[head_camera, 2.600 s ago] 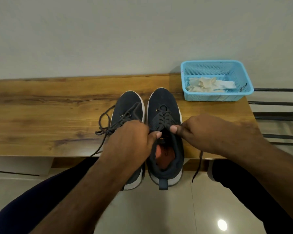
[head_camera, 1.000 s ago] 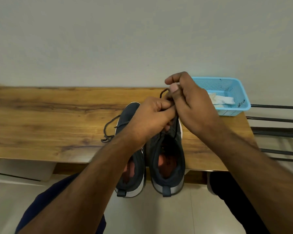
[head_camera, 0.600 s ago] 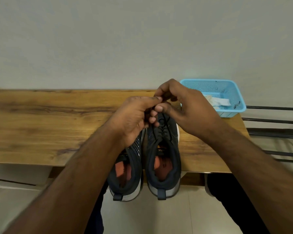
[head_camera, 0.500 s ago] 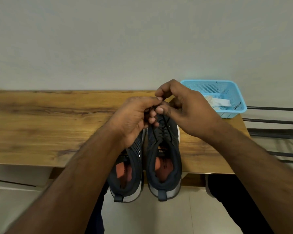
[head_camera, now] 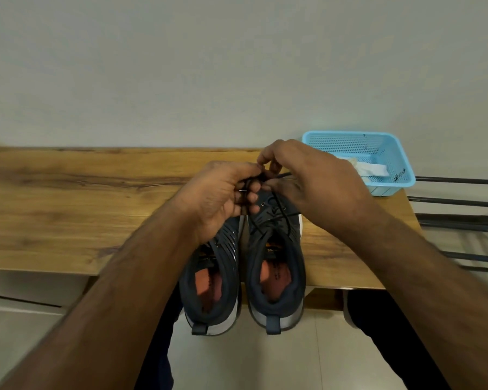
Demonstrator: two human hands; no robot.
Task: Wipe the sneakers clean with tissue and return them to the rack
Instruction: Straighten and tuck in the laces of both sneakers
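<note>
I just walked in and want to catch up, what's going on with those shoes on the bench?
A person is working the laces of the right-hand sneaker, with the left hand and the right hand both pinching lace ends above its tongue. The other sneaker sits beside it on the wooden bench, heels hanging over the near edge. Crumpled tissue lies in the blue basket at the bench's far right corner. Dark rack bars show to the right.

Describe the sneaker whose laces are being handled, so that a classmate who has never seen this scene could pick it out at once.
Find the long wooden bench against the wall, with a blue basket at its right end. Two dark sneakers sit side by side at its front edge, heels overhanging. It is the right sneaker, nearer the basket: both hands pinch its laces.
</note>
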